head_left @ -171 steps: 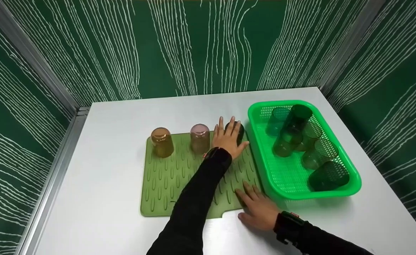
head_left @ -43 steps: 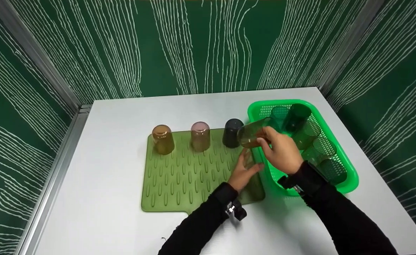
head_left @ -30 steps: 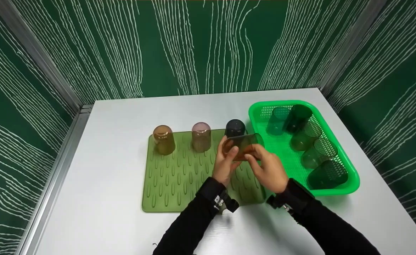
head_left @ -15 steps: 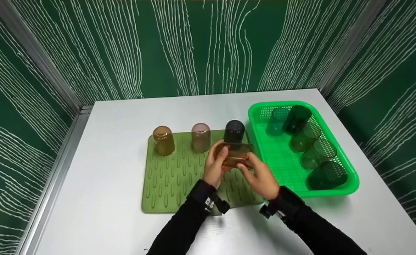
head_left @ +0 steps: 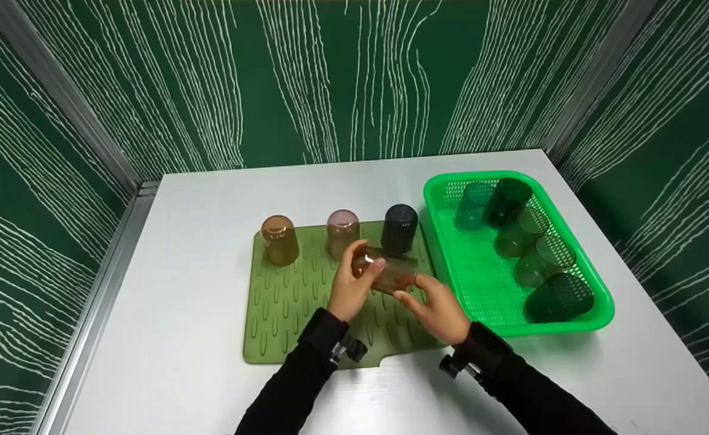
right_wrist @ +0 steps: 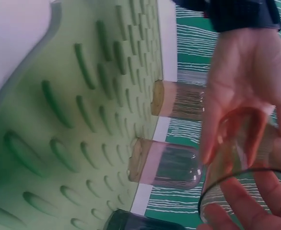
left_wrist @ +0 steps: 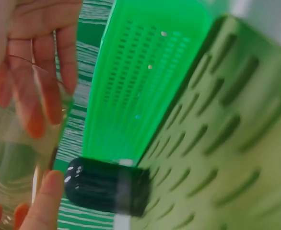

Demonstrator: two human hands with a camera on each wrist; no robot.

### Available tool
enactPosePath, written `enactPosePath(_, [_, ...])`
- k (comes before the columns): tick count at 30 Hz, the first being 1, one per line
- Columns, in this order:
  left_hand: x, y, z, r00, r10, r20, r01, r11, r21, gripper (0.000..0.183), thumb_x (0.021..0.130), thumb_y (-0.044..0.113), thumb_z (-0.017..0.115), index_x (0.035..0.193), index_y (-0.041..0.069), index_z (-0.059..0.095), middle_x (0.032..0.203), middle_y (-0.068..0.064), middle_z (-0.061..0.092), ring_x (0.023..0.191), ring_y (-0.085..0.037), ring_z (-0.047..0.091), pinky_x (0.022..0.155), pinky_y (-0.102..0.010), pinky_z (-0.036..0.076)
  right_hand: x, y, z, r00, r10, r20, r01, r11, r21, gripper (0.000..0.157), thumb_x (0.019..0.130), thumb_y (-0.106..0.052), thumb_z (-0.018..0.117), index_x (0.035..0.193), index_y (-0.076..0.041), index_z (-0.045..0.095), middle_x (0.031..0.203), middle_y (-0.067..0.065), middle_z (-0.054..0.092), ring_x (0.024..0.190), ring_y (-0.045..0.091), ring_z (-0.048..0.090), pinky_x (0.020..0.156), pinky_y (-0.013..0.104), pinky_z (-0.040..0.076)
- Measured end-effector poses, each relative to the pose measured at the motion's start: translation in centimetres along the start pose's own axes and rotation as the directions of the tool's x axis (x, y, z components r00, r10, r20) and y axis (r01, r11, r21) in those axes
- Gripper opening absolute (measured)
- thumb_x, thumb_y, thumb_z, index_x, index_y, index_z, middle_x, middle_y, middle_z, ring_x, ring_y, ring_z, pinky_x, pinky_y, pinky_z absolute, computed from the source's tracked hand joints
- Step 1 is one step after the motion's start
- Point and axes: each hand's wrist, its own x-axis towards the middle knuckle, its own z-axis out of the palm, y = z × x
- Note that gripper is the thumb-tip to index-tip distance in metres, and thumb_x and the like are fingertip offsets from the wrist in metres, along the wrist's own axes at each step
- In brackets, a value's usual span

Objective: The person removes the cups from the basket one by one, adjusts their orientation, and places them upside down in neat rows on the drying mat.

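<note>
A see-through brownish drinking glass (head_left: 398,275) lies sideways in the air above the green ridged mat (head_left: 282,338). My left hand (head_left: 347,291) grips its base end, thumb over the near side. My right hand (head_left: 442,309) pinches the rim end with thumb and fingers. In the right wrist view the open rim of this glass (right_wrist: 232,153) faces the right hand's fingers (right_wrist: 241,196). Upside down along the mat's far edge stand an amber glass (head_left: 279,244), a pinkish glass (head_left: 343,229) and a dark glass (head_left: 399,229).
A green mesh basket (head_left: 469,314) stands against the mat's right side. Several glasses lean inside it, among them a teal one (head_left: 474,208) and a dark green one (head_left: 558,299). White tabletop (head_left: 185,290) surrounds the mat, with patterned green panels (head_left: 354,78) behind.
Earlier my left hand was over the dark glass. My right hand then lifted the brownish glass out of the basket. Both hands took hold of it and moved left and nearer over the mat.
</note>
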Motion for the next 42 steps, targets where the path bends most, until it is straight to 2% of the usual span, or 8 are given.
enactPosePath(3, [-0.3,0.6,-0.6,0.999,0.022,0.038,-0.025,0.997,0.079,0.067,0.116,0.019,0.066,0.167,-0.007,0.034,0.157,-0.035,0.051,0.139,-0.048,0.060,0.113,-0.045,0.058,-0.2,0.4,0.1,1.000,-0.027,0.006,0.027,0.998,-0.051,0.022,0.104,-0.010,0.079,0.123,0.000,0.078,0.119,0.017,0.081,0.116,0.042,0.074,0.103,0.057,0.060])
enactPosePath(5, [-0.4,0.8,-1.0,0.998,0.035,0.053,-0.042,0.991,0.129,0.068,0.115,0.023,0.068,0.167,-0.007,0.035,0.158,-0.035,0.050,0.140,-0.048,0.060,0.117,-0.051,0.057,-0.3,0.5,0.2,0.999,-0.036,0.029,0.038,0.996,-0.081,0.024,0.104,-0.013,0.080,0.124,0.000,0.077,0.123,0.018,0.080,0.119,0.043,0.072,0.104,0.059,0.059])
enactPosePath(11, [-1.5,1.1,-3.0,0.995,0.077,0.056,-0.092,0.933,0.349,0.070,0.111,0.027,0.075,0.163,-0.007,0.042,0.158,-0.037,0.047,0.138,-0.049,0.060,0.114,-0.060,0.057,-1.1,0.8,-0.1,0.984,0.092,0.151,-0.080,0.993,-0.088,0.032,0.108,-0.019,0.077,0.131,0.002,0.071,0.156,0.038,0.058,0.155,0.066,0.045,0.125,0.081,0.039])
enactPosePath(14, [-2.2,1.3,-4.6,0.994,0.096,0.051,-0.109,0.883,0.457,0.070,0.109,0.025,0.078,0.161,-0.008,0.045,0.158,-0.038,0.047,0.139,-0.051,0.061,0.115,-0.064,0.057,-1.7,1.2,-0.1,0.968,0.158,0.194,-0.141,0.985,-0.096,0.051,0.109,-0.021,0.075,0.149,0.007,0.062,0.169,0.044,0.041,0.163,0.073,0.022,0.130,0.087,0.024])
enactPosePath(19, [-3.5,2.1,-7.4,0.994,0.110,0.028,-0.105,0.798,0.593,0.071,0.106,0.024,0.080,0.160,-0.008,0.047,0.160,-0.038,0.047,0.146,-0.057,0.057,0.123,-0.071,0.049,-2.7,2.5,0.2,0.939,0.193,0.284,-0.171,0.980,-0.100,0.076,0.112,-0.024,0.072,0.169,0.012,0.037,0.178,0.046,0.021,0.167,0.069,0.010,0.133,0.085,0.017])
enactPosePath(25, [-4.2,2.3,-9.7,0.987,0.158,0.019,-0.121,0.670,0.733,0.072,0.103,0.026,0.082,0.158,-0.008,0.051,0.156,-0.038,0.050,0.138,-0.059,0.061,0.114,-0.071,0.056,-3.5,4.2,0.2,0.883,0.273,0.382,-0.227,0.960,-0.163,0.084,0.114,-0.032,0.067,0.175,0.007,0.025,0.181,0.045,0.005,0.166,0.071,-0.003,0.130,0.089,0.016])
enactPosePath(33, [-4.4,1.8,-11.5,0.969,0.240,0.053,-0.165,0.475,0.864,0.067,0.097,0.018,0.090,0.151,-0.005,0.058,0.146,-0.033,0.059,0.132,-0.054,0.064,0.107,-0.065,0.061,-4.1,5.2,0.5,0.813,0.308,0.495,-0.209,0.947,-0.246,0.082,0.115,-0.033,0.065,0.174,0.008,0.025,0.179,0.047,0.003,0.164,0.075,-0.005,0.131,0.085,0.023])
enactPosePath(42, [-3.9,1.8,-13.0,0.979,0.206,0.005,-0.083,0.373,0.924,0.066,0.097,0.021,0.089,0.151,-0.002,0.058,0.150,-0.035,0.058,0.131,-0.056,0.063,0.086,-0.063,0.067,-4.5,5.2,0.6,0.805,0.295,0.514,-0.154,0.942,-0.299,0.079,0.115,-0.032,0.067,0.173,0.007,0.031,0.179,0.048,0.006,0.164,0.076,-0.004,0.131,0.082,0.028])
